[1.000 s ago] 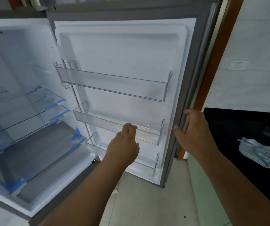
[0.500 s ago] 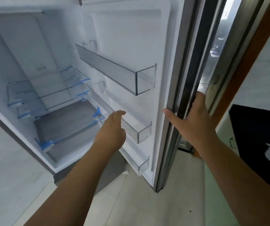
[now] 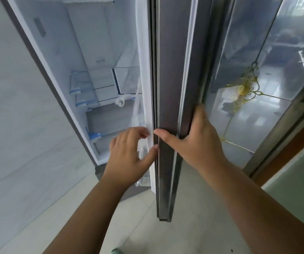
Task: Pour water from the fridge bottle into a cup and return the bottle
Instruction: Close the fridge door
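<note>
Right hand [image 3: 193,142]: wrapped round the outer edge of the fridge door [image 3: 167,107]; thumb laid flat across the grey edge face, pointing left, while the other fingers [image 3: 201,111] curl behind the door's front side. The grasp is closed on the door.
Left hand [image 3: 129,153]: loosely spread, holding nothing; fingers slightly bent, their tips at the white gasket [image 3: 144,70] on the door's inner side, thumb tip just touching the seam beside the grey edge. Whether the fingertips press the gasket or only graze it cannot be told.
Hands: close together, one on each side of the door edge, thumbs nearly meeting.
Door: seen edge-on, standing upright between the hands, partly ajar from the cabinet.
Fridge interior [image 3: 85,52]: white, visible left of the door; glass shelves [image 3: 92,88] with blue end caps, and a clear door bin [image 3: 127,80] showing past the gasket.
Bottle: only a small white ring-shaped piece [image 3: 120,102] shows at the gasket, by the clear bin; whether it belongs to the bottle cannot be told.
Cup: not in view.
Glass panel [image 3: 257,70]: right of the door, reflective, with a gold ornament [image 3: 244,88].
Floor [image 3: 138,226]: pale tiles below both forearms.
</note>
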Demonstrator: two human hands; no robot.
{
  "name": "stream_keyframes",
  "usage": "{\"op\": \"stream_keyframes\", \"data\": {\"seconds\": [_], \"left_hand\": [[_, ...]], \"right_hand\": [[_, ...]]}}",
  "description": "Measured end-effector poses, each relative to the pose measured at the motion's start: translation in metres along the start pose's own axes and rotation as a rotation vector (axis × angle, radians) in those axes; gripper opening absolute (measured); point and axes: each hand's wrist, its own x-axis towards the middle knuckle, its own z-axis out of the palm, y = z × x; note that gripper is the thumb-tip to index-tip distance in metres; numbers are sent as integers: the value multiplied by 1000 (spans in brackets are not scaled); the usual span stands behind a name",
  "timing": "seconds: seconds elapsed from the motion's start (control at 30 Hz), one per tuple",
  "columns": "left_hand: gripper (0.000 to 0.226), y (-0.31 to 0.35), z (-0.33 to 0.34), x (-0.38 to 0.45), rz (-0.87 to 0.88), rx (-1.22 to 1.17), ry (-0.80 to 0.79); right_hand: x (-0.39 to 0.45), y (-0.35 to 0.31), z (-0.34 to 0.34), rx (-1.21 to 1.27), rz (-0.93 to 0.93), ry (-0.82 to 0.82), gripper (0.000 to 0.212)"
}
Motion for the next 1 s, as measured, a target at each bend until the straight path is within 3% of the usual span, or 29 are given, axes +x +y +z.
{"op": "stream_keyframes", "data": {"seconds": [0.3, 0.47, 0.6, 0.73, 0.83, 1.0], "left_hand": [[63, -48, -47, -22, -272, -67, 82], [48, -80, -68, -20, -422, -105, 215], [51, -112, -83, -11, -458, -70, 151], [51, -159, -102, 12, -516, -48, 160], [31, -197, -119, 36, -561, -42, 146], [27, -256, -132, 68, -519, -44, 103]], "right_hand": [[24, -64, 67, 144, -132, -302, 58], [49, -101, 99, 74, -254, -442, 44], [71, -122, 133, -9, -368, -453, 29], [89, -132, 165, -112, -413, -354, 46], [99, -140, 193, -197, -367, -411, 62], [113, -157, 241, -240, -315, -448, 72]]}}
